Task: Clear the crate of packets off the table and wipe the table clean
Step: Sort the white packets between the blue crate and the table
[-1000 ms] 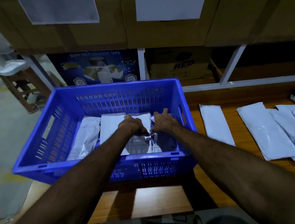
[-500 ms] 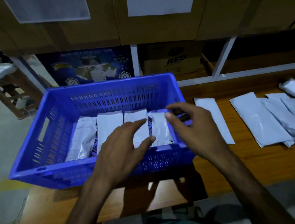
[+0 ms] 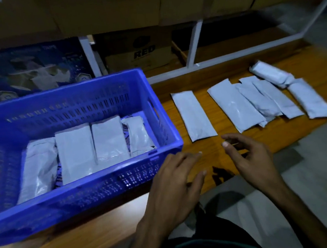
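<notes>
Both grips, left hand (image 3: 175, 183) and right hand (image 3: 253, 161), hover loose-fingered, holding nothing, beside crate (image 3: 158, 112)

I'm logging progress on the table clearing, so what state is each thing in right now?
blue crate: on the table, open-topped, holding white packets.
packets in crate: lying side by side, overlapping.
loose packets: on the table, right of the crate; one rolled.
table: not yet cleared.
left hand: open, empty, by the crate's near right corner.
right hand: open, fingers loosely curled, empty.
</notes>
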`<action>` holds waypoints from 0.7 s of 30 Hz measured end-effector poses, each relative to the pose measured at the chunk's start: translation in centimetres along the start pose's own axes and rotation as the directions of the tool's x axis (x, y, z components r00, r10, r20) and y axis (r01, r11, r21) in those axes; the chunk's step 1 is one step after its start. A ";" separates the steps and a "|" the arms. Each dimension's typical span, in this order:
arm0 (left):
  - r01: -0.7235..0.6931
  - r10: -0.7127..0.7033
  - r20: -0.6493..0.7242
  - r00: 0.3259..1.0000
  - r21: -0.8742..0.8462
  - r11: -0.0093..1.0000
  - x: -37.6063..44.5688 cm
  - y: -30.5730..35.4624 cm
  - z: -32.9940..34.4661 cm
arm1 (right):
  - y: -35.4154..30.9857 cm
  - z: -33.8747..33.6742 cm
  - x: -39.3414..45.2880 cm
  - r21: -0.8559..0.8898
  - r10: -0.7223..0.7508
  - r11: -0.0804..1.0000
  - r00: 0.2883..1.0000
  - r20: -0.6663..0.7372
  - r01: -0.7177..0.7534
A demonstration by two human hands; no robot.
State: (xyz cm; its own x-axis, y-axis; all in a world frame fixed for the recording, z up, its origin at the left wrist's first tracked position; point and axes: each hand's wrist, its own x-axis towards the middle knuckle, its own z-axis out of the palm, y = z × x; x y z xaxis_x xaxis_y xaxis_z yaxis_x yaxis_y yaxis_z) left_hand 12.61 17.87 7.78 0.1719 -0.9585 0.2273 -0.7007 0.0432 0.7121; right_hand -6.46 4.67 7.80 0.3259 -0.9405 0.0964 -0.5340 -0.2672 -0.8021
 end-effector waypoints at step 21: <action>0.384 -0.446 -0.023 0.895 0.550 0.742 21.4 -2.0 17.2 | 16.4 -5.9 19.6 -0.504 -0.046 0.858 0.992 0.115 0.098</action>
State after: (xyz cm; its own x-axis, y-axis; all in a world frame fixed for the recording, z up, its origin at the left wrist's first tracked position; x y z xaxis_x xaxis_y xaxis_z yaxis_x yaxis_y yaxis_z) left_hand 5.80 -7.59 -0.17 0.4824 -0.8704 -0.0985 -0.8346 -0.4908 0.2503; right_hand -13.46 -19.40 -0.01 0.4377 -0.8968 0.0646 -0.8193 -0.4274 -0.3822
